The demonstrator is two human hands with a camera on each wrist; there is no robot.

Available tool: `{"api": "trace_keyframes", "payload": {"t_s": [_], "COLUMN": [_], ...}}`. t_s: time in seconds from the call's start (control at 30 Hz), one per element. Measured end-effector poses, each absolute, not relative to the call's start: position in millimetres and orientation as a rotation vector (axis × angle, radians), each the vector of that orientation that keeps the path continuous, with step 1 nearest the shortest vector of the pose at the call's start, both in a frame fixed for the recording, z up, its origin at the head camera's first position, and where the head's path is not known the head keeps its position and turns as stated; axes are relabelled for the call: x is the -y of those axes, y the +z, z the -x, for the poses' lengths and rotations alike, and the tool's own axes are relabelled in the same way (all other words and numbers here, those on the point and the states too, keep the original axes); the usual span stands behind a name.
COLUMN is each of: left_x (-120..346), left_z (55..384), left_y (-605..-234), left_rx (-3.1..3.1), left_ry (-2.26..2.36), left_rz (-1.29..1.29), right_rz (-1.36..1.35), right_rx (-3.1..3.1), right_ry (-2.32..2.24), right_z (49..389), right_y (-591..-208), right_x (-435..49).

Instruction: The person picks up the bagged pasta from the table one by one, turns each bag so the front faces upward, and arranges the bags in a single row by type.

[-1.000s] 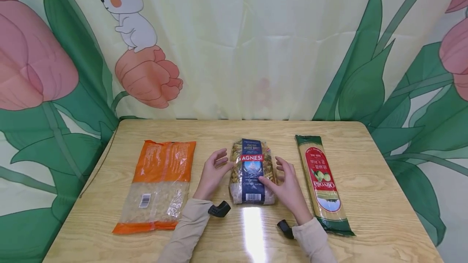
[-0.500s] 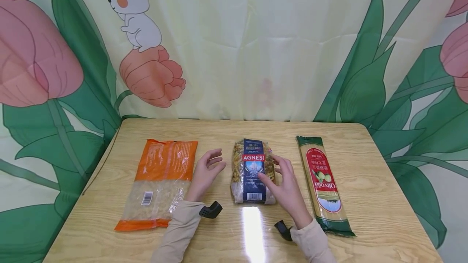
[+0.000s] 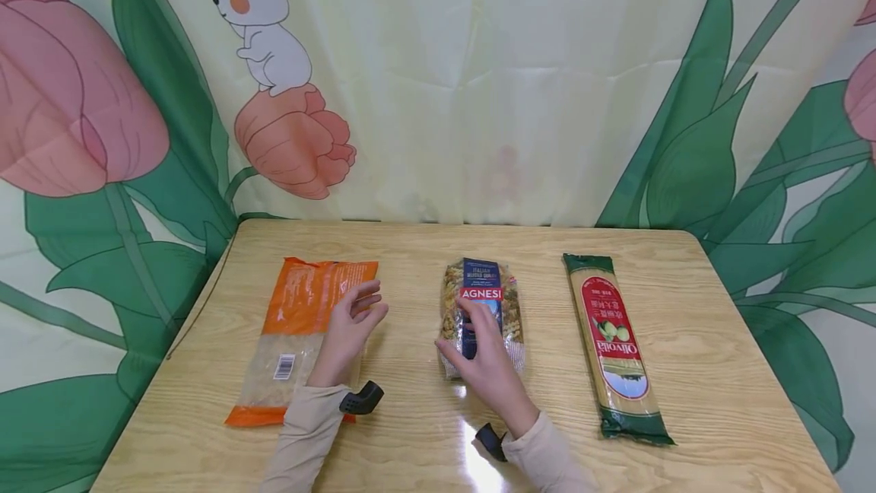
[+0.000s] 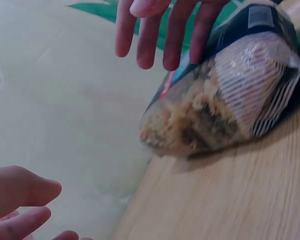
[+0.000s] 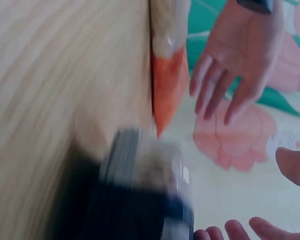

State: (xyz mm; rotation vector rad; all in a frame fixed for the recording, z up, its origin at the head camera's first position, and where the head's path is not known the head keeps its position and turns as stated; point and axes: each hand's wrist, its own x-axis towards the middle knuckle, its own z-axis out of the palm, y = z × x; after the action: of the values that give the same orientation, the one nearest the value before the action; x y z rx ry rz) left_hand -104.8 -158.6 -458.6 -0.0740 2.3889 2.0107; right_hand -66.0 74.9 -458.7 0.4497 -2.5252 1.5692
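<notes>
A bag of pasta (image 3: 512, 316) with a dark blue AGNESI label lies in the middle of the table. My right hand (image 3: 494, 364) is over its lower left part, fingers loosely bent and thumb apart, gripping nothing. In the left wrist view, that hand's fingertips overlap the bag's upper side. My left hand (image 3: 345, 333) hovers with relaxed fingers over the right edge of an orange and clear bag (image 3: 301, 303), holding nothing. The clear part of that bag shows pale contents and a barcode. In the right wrist view the pasta bag (image 5: 152, 170) is blurred.
A long green-ended pack of spaghetti (image 3: 611, 341) with a red Olivoilà label lies at the right of the wooden table (image 3: 411, 447). Behind the table's far edge hangs a curtain (image 3: 411, 135) printed with tulips and a white animal.
The left hand has moved left from beside the pasta bag to over the orange bag. The right hand has come off the pasta bag's right side and shifted left across it.
</notes>
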Motion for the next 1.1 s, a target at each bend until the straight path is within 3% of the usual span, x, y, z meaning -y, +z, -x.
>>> {"api": "trace_keyframes", "payload": {"t_s": [0.33, 0.7, 1.1], "left_x": [207.0, 258.1, 313.8], "left_z": [101.9, 104.9, 109.5], "left_y": [-441.7, -443.7, -449.4], "left_rx": [-2.541, -2.615, -2.646], "left_ry": [1.835, 1.847, 1.567], "left_rz": [0.143, 0.150, 0.224], "right_rz": [-0.608, -0.659, -0.756], "right_rx": [2.576, 2.740, 2.810], "right_ry": [1.670, 1.544, 1.598], "right_z": [65.0, 67.3, 65.5], "right_y": [-464.9, -477.6, -483.3], "right_x": [-24.9, 3.2, 32.6]}}
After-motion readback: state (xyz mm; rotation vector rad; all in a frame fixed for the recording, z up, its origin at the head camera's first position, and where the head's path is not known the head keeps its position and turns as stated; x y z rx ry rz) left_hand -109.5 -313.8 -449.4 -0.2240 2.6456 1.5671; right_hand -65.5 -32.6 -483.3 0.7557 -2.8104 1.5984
